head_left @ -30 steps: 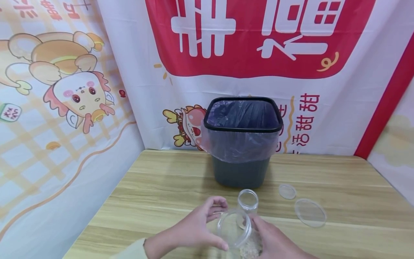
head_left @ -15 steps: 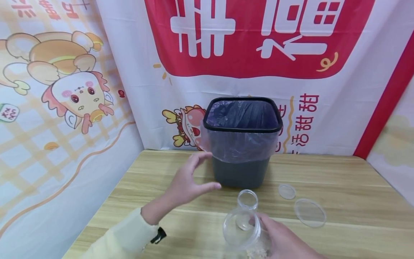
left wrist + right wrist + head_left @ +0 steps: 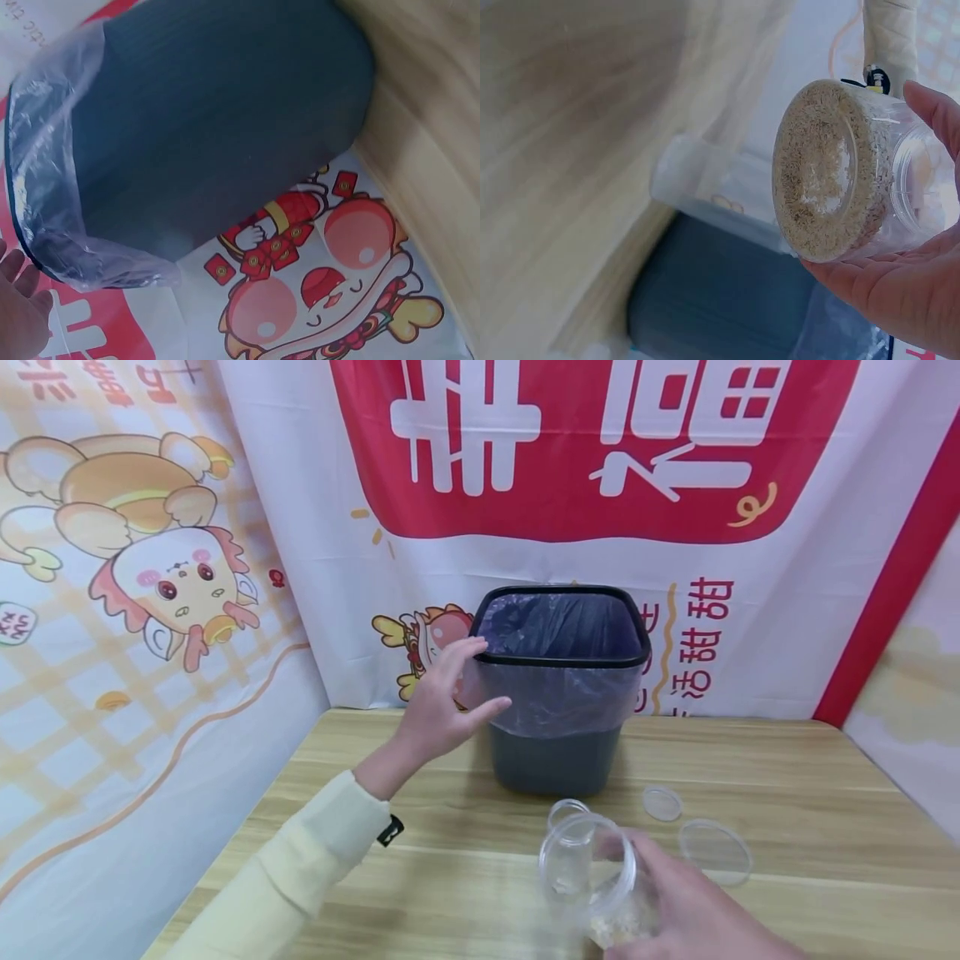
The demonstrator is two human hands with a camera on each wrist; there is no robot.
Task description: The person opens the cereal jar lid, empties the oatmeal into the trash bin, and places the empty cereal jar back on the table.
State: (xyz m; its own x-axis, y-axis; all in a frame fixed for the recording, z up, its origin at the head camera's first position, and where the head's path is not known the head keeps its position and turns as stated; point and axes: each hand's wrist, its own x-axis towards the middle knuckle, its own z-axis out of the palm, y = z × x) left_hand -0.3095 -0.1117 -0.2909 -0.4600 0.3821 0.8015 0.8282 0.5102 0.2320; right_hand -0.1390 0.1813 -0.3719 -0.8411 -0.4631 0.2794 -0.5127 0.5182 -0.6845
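Note:
My right hand [image 3: 693, 902] grips a wide clear plastic jar [image 3: 889, 150] around its side, above the table. Pale rice-like grains [image 3: 814, 176] lie at the jar's bottom, and its mouth is uncovered. Behind it stands a narrower clear jar [image 3: 712, 187], partly overlapped by the held jar in the head view. My left hand [image 3: 444, 706] is raised with fingers and thumb spread and nothing in it. Its fingertips are right at the left rim of a dark grey bin [image 3: 555, 756], which has a black rim and a translucent liner [image 3: 562, 693].
Two flat clear round lids, a small lid [image 3: 662, 803] and a larger lid [image 3: 715, 852], lie on the wooden table [image 3: 817, 793] to the right of the jars. A printed cloth backdrop [image 3: 300, 568] hangs behind the bin and along the left.
My left hand has left the wide jar and moved up and away to the bin's left rim. My right hand has shifted slightly right, still holding the jar.

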